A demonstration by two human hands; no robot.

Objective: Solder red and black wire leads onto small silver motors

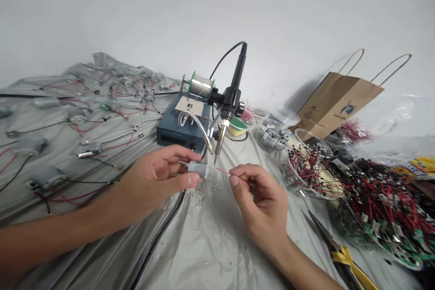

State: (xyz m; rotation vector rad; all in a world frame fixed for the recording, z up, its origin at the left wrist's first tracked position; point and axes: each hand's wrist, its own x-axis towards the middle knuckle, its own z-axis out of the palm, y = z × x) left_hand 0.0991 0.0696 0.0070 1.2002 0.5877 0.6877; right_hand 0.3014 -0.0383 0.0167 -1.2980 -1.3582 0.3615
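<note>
Between the thumb and fingers of my left hand (166, 172) is a small grey motor (197, 169), held just below the soldering iron (221, 138). My right hand (260, 197) pinches a thin red wire (222, 171), whose free end points left toward the motor. A small gap separates wire and motor. The iron is clamped in a stand with its tip pointing down, next to a clear solder feed tube (205, 133). Behind them stands a blue soldering station (170, 129) carrying a spool of solder (201, 85).
Several motors with red and black wires (45, 176) lie across the grey sheet on the left. On the right are a tub of motors (272, 135), piles of wired circuit boards (377, 204), yellow-handled pliers (343, 258) and a paper bag (336, 99). A black cable (159, 240) crosses the front.
</note>
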